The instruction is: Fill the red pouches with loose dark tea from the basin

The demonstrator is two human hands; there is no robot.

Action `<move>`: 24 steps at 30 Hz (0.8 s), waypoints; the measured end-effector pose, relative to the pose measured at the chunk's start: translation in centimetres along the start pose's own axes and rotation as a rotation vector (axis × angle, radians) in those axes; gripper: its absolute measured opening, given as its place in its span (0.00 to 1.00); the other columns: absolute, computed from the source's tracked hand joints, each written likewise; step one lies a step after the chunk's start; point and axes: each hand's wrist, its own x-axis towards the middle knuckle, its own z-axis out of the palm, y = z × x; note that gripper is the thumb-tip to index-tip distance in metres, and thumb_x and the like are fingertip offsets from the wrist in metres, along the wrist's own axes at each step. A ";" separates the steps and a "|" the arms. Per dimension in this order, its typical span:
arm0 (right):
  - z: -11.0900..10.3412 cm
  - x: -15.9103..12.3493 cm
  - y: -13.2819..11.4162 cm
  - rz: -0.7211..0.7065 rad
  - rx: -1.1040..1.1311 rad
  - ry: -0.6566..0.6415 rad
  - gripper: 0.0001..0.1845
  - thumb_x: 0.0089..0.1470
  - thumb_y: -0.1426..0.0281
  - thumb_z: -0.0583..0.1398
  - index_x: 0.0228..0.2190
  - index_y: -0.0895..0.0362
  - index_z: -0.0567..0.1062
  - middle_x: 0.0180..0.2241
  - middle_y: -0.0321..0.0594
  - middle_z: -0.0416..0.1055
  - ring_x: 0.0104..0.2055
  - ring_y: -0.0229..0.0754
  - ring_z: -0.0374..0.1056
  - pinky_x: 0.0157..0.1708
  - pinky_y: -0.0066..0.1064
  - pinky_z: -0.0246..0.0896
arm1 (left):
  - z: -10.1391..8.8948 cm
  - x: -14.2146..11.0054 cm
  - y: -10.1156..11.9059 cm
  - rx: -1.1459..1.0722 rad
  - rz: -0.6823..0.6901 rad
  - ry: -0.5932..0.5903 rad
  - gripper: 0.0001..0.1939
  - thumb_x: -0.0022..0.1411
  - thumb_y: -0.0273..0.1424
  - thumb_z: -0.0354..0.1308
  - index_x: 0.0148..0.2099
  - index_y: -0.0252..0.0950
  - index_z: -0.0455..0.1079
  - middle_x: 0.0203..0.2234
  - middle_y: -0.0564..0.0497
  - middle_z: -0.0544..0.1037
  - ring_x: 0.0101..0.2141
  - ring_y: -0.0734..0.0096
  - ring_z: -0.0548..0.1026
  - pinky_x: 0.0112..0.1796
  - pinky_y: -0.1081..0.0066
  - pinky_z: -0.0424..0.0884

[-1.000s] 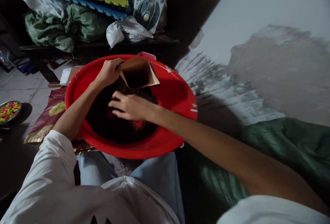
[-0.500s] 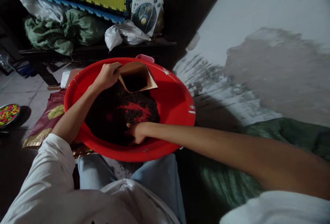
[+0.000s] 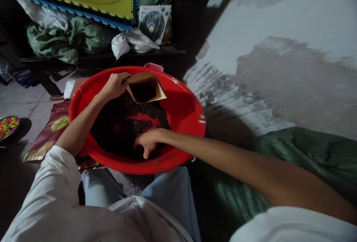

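My left hand [image 3: 114,86] grips the edge of an open brown kraft paper bag [image 3: 145,87], which it holds above the far side of a red plastic basin [image 3: 182,112]. The bag's mouth faces up and its inside is dark. My right hand [image 3: 147,142] presses its bent fingers into a heap of dark granular material [image 3: 122,123] at the near side of the basin. The heap lies thinly in places, with red basin showing through [image 3: 145,118]. I cannot tell whether my right hand holds any of it.
A pink handle [image 3: 152,67] sits on the basin's far rim. A maroon-and-gold bag [image 3: 47,134] lies under the basin's left side. A low shelf behind holds green sacks, foam mats and a boxed fan. A bowl of colourful pieces [image 3: 7,127] sits on the floor. A stained wall rises right.
My right hand has moved from above the heap, by the bag, down to its near side and into it, uncovering red basin. My left hand and the bag have barely moved.
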 end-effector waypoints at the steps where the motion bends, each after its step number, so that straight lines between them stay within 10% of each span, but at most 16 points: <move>1: -0.6 -1.0 -0.7 -0.025 -0.061 0.015 0.43 0.50 0.65 0.77 0.67 0.54 0.78 0.48 0.44 0.85 0.37 0.44 0.78 0.32 0.29 0.67 | 0.0 0.0 0.0 0.003 0.003 -0.003 0.15 0.69 0.20 0.54 0.49 0.29 0.83 0.37 0.46 0.85 0.33 0.68 0.75 0.38 0.67 0.70; 6: -5.1 -7.1 -3.6 -0.183 -0.337 0.409 0.27 0.55 0.69 0.72 0.57 0.50 0.84 0.47 0.44 0.81 0.42 0.46 0.77 0.34 0.29 0.62 | 0.0 -0.1 -0.4 0.001 0.022 0.003 0.15 0.69 0.21 0.54 0.48 0.31 0.83 0.38 0.45 0.86 0.35 0.67 0.76 0.39 0.67 0.72; 11: -10.2 -10.6 -1.6 -0.150 -0.460 0.948 0.26 0.59 0.68 0.73 0.58 0.49 0.81 0.57 0.45 0.75 0.53 0.50 0.76 0.49 0.36 0.71 | 0.4 -0.1 -1.1 -0.086 0.053 0.051 0.13 0.71 0.29 0.55 0.44 0.34 0.81 0.35 0.46 0.85 0.36 0.64 0.79 0.40 0.66 0.73; 17: -9.6 -8.9 0.2 0.043 -0.680 1.301 0.29 0.71 0.62 0.63 0.69 0.51 0.71 0.70 0.54 0.65 0.68 0.62 0.65 0.59 0.53 0.73 | 0.9 -0.1 -1.9 -0.145 0.055 0.083 0.12 0.72 0.31 0.55 0.40 0.37 0.79 0.30 0.48 0.82 0.31 0.66 0.76 0.37 0.65 0.72; 20: -6.7 -7.8 -2.2 -0.034 -0.709 1.286 0.23 0.73 0.69 0.57 0.66 0.53 0.75 0.66 0.54 0.71 0.64 0.59 0.70 0.59 0.52 0.72 | 0.9 0.0 -2.1 -0.071 0.035 0.058 0.10 0.70 0.27 0.56 0.42 0.35 0.80 0.33 0.48 0.85 0.33 0.68 0.75 0.38 0.67 0.71; 24: -3.3 -6.0 -3.5 -0.002 -0.620 0.916 0.22 0.76 0.68 0.52 0.58 0.59 0.81 0.53 0.57 0.81 0.56 0.59 0.77 0.53 0.46 0.73 | 0.6 0.1 -1.7 -0.013 -0.011 0.020 0.14 0.70 0.22 0.54 0.49 0.33 0.81 0.41 0.46 0.87 0.38 0.67 0.76 0.43 0.65 0.72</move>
